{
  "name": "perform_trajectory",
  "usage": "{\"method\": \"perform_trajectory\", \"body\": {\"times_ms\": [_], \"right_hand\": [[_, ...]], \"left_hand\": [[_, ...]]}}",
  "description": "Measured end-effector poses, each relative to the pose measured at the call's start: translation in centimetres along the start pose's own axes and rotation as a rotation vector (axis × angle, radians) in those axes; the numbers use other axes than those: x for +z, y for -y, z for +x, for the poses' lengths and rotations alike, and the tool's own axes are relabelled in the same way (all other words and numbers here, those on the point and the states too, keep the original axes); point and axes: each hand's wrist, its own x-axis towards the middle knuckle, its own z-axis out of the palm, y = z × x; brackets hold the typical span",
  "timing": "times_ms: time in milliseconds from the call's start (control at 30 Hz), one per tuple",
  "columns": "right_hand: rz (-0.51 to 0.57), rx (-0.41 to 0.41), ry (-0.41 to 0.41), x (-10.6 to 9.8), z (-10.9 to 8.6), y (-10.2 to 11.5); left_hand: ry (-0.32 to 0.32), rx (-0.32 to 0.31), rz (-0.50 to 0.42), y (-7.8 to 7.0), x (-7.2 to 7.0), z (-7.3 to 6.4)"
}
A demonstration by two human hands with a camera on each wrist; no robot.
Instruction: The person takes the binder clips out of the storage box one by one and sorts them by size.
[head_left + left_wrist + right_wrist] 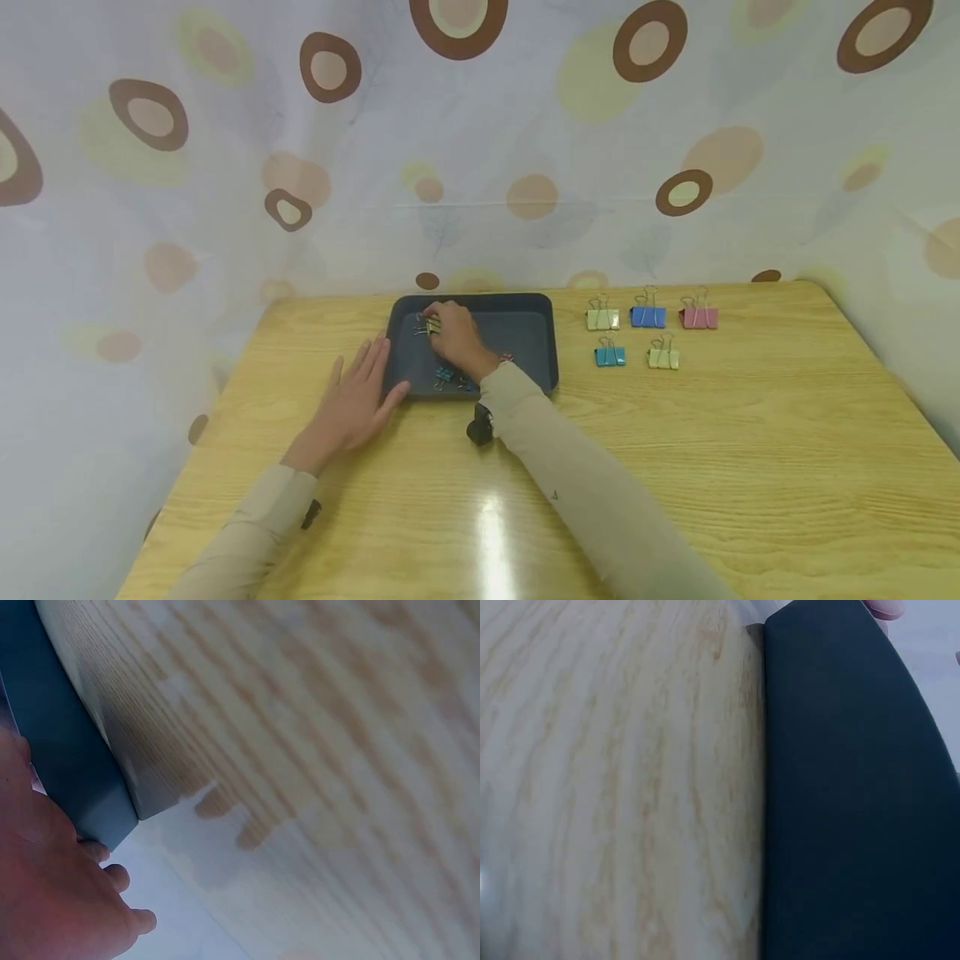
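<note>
A dark grey tray [525,329] lies on the wooden table. My right hand [456,337] reaches into its left half, with thumb and fingers pinching a yellow binder clip [433,324]. Silver wire handles poke out to the left of those fingertips. Lower in the tray is a small teal binder clip [444,374], and a pink clip [507,357] shows partly past my right wrist. With fingers spread, my left hand [351,410] touches the tray's left side. The left wrist view has this hand [56,877] against the tray's outer wall [71,727].
Right of the tray stand two rows of binder clips: a pale yellow clip [602,319], a blue clip [648,317] and a pink clip [699,318] behind, a teal clip [610,357] and another pale yellow clip [663,359] in front. A patterned curtain [480,242] hangs behind the table.
</note>
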Motion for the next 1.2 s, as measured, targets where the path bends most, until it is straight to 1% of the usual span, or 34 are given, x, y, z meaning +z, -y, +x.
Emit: {"method": "perform_trajectory", "body": {"times_ms": [133,167,333,400,667,967,1200], "right_hand": [[0.020,0.001,0.015,-0.2,0.0,-0.1],[0.015,-0.014,0.001,-0.2,0.0,-0.2],[0.053,-0.033,-0.008,-0.6,-0.5,-0.5],[0.085,-0.027,0.003,-1.0,-0.8,-0.5],[0.132,-0.039,-0.001,-2.2,-1.4,-1.4],[0.184,-0.051,-0.028,-3.8,-2.7,-2.1],[0.240,-0.054,-0.042,-5.6,-4.4,-2.6]], "left_hand": [[-0.011,0.005,0.003,0.0,-0.1,0.0],[-0.011,0.005,0.005,0.0,-0.1,0.0],[-0.004,0.000,0.001,-0.1,0.1,0.0],[-0.004,-0.002,-0.001,-0.2,0.1,0.0],[-0.017,0.003,-0.002,-0.2,-0.1,0.0],[-0.001,-0.005,-0.004,0.1,0.0,-0.1],[-0.014,0.003,-0.005,0.0,-0.1,-0.1]]}}
